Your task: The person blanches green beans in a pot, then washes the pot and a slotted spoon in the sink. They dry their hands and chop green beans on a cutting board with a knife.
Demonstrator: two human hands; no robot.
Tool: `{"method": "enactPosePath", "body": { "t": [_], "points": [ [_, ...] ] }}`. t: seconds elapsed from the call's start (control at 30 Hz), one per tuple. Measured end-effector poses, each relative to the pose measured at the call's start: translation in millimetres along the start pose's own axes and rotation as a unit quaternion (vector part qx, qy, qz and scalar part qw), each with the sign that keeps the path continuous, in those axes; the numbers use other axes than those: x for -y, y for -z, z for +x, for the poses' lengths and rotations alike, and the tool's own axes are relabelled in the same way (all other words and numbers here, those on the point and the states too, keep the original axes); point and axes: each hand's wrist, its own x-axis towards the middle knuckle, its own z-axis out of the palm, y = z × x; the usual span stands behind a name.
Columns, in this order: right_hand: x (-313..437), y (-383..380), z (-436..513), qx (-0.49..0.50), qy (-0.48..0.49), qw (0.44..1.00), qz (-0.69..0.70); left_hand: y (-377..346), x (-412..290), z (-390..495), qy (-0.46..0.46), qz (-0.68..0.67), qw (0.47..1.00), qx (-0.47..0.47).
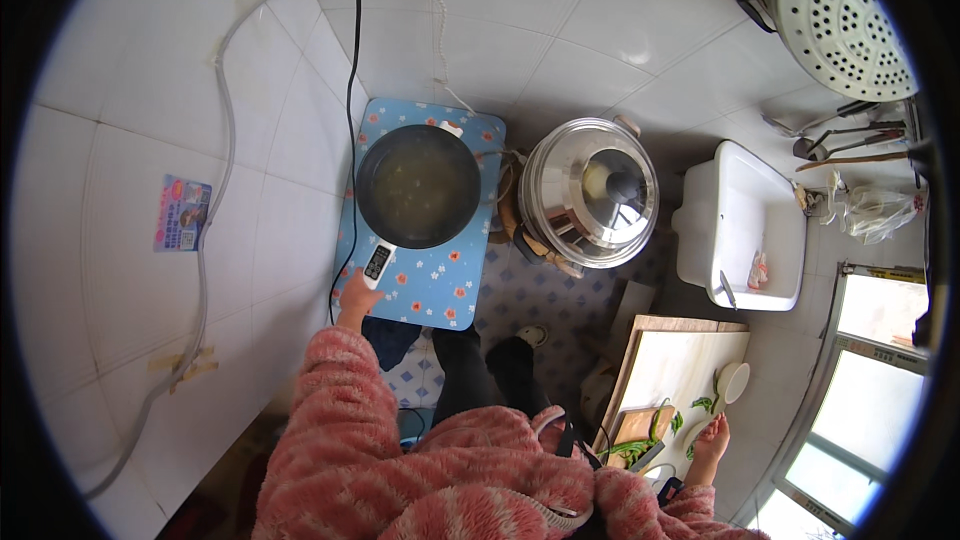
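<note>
A dark electric skillet [418, 187] holds cloudy liquid with small bits in it. Its white handle [379, 262] carries a dark control panel and points towards me. My left hand [361, 297] is at the near end of this handle, thumb and fingers on either side. Off to the right, my right hand [710, 444] is raised over a pale bowl [694, 435], partly covering it; whether it pinches anything is too small to tell. A second white bowl [733, 382] stands just beyond. Green peppers [636, 450] lie beside a wooden cutting board [637, 424].
The skillet stands on a blue flowered table [427, 300]. A lidded steel steamer pot [589, 195] stands right of it, then a white sink [754, 240]. A black cord [355, 97] hangs along the table's left side. Utensils [855, 139] hang on the right wall.
</note>
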Motion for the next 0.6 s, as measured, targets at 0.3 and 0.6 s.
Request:
{"method": "enactPosePath", "body": {
  "t": [0.3, 0.6],
  "points": [
    [-14, -46, -19, 0.086, 0.024, 0.994, -0.062, -1, -7, -14, -0.052, -0.066, 0.995, -0.055],
    [-20, -75, -25, 0.102, 0.033, 0.992, -0.061, 27, -28, -52, -0.052, -0.091, 0.993, -0.046]
  ]
}}
